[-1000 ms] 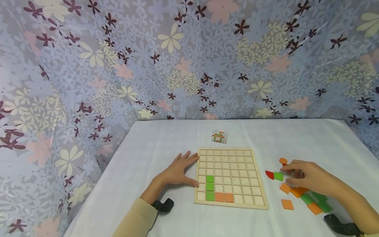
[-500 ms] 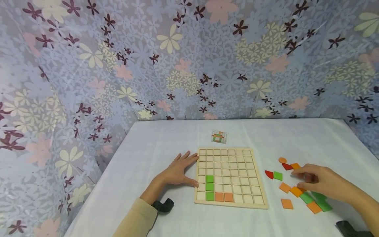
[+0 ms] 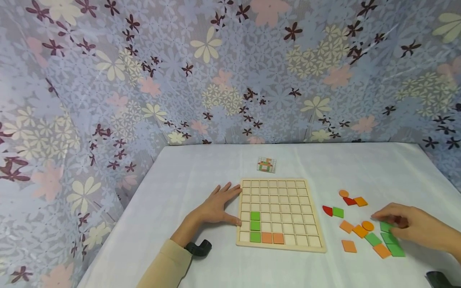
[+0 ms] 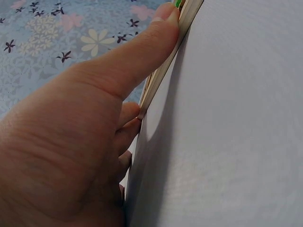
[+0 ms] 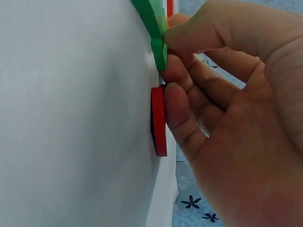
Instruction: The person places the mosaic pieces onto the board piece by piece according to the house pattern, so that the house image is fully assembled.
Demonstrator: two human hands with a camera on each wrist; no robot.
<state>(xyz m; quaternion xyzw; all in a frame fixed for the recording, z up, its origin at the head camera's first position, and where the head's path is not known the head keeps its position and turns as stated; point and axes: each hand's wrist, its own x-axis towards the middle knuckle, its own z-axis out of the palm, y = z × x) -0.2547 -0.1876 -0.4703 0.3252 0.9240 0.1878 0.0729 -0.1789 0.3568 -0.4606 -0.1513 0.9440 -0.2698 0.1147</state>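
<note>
Head view: pale wooden grid board (image 3: 282, 199) lies on the white cloth-covered table (image 3: 201, 164) — five cells filled, others bare. Three flat green square tiles (image 3: 255, 226) run up the second column from the left; two flat orange square tiles (image 3: 272, 239) continue rightward along the bottom row. Small printed card (image 3: 266, 165) beyond the board shows a fuller red-orange-green figure; if that's the model, work looks early, most pieces left. Loose right of the board: orange discs (image 3: 343, 193), red curved-edge pieces (image 3: 327, 210), orange squares (image 3: 349, 246), loose green tiles (image 3: 396, 251). Left hand (image 3: 216, 206) is spread against the board's left edge, grasping nothing. Right hand (image 3: 414, 224) curves over one green tile (image 3: 385, 227) — cannot tell whether it's pinched; right wrist view adds a red rounded piece (image 5: 160, 122) by its fingers.
</note>
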